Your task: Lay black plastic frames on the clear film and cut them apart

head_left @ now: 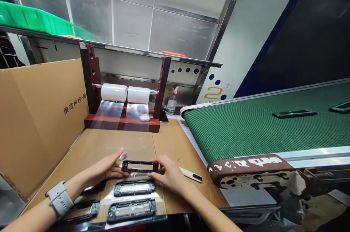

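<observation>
My left hand (111, 166) and my right hand (168, 172) hold a black rectangular plastic frame (140, 166) between them, one at each end, just above the cardboard worktop (175, 141). The fingers of both hands are pinched on the frame's ends. Below it two similar black frames (134, 187) (131, 210) lie on a strip of clear film (161, 203). Another frame (84, 211) lies to the left under my left forearm, which wears a grey wristband (59, 198).
A dark red stand with two white film rolls (125, 93) stands at the back. A cardboard wall (38, 115) closes the left. A green conveyor belt (259, 126) with black frames (294, 113) runs on the right. A small white tool (190, 174) and a bottle (172, 103) are nearby.
</observation>
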Demonstrator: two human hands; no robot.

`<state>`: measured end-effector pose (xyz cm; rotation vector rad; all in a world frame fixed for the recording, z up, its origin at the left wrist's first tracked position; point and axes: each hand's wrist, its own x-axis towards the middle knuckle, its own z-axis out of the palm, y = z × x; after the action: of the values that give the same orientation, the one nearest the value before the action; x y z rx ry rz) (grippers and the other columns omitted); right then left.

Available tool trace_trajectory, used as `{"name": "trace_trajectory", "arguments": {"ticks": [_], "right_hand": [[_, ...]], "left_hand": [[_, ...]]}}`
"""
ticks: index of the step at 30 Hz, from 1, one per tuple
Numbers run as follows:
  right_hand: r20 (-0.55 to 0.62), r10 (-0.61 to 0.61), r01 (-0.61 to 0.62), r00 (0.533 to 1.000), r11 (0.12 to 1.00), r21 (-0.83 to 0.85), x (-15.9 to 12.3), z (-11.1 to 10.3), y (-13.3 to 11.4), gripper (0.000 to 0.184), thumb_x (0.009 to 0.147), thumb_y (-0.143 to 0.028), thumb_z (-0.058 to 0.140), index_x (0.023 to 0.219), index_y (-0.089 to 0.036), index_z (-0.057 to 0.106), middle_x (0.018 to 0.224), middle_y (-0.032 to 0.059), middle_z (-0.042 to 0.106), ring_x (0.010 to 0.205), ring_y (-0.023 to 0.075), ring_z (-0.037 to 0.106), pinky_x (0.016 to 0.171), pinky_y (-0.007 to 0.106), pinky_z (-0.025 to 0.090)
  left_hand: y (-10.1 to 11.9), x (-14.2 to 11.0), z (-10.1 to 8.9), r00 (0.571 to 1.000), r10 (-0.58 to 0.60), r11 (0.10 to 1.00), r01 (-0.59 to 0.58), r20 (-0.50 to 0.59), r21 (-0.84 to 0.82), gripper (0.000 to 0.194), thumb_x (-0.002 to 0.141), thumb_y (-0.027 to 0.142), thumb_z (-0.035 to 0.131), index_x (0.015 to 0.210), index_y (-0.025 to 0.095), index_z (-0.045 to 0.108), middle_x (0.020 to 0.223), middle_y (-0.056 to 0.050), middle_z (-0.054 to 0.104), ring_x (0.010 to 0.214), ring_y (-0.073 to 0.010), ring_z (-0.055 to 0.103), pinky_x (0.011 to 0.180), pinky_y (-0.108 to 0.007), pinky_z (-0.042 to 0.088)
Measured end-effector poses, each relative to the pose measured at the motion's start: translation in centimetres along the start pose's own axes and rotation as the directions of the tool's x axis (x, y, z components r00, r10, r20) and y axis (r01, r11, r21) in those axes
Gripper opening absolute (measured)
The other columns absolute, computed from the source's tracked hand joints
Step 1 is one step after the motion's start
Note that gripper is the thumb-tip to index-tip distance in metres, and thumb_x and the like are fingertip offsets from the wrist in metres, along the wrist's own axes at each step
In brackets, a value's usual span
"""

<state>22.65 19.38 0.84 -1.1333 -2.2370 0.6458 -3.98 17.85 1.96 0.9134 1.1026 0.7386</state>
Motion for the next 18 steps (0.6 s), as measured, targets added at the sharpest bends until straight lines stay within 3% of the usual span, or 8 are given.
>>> {"name": "trace_trajectory", "arguments": {"ticks": [3,9,18], "right_hand": [[0.045,-0.001,0.002,0.999,1.0,-0.026,0.16,0.4,0.09,0.035,0.07,-0.019,0.08,0.102,-0.021,0.067,0.093,0.0026,0.067,0.086,0.0193,0.06,0.077,0.03,0.046],[0.085,-0.002,0.008,0.996,0.997,-0.072,0.53,0.58,-0.33,0.035,0.072,-0.026,0.08,0.104,-0.021,0.066,0.092,0.0022,0.067,0.085,0.0186,0.06,0.077,0.029,0.046],[0.103,0.011,0.003,0.995,0.991,-0.134,0.77,0.82,-0.53,0.033,0.073,-0.025,0.079,0.103,-0.022,0.066,0.083,0.001,0.064,0.083,0.0198,0.059,0.073,0.028,0.043]], "left_hand": [[0.07,0.04,0.13,1.0,-0.005,1.0,0.006,0.023,-0.02,0.089,0.085,0.065,0.045,0.143,0.003,0.021,0.095,-0.015,0.073,0.095,-0.0276,0.07,0.096,-0.042,0.047],[0.02,0.1,0.23,1.0,0.001,0.999,0.0,0.022,-0.046,0.077,0.092,0.057,0.037,0.146,0.004,0.017,0.095,-0.014,0.074,0.099,-0.0243,0.068,0.098,-0.04,0.047],[-0.36,0.1,0.05,0.999,0.029,0.999,-0.03,0.042,0.029,0.088,0.087,0.066,0.039,0.147,0.005,0.017,0.107,-0.016,0.073,0.109,-0.027,0.065,0.103,-0.039,0.042]]}}
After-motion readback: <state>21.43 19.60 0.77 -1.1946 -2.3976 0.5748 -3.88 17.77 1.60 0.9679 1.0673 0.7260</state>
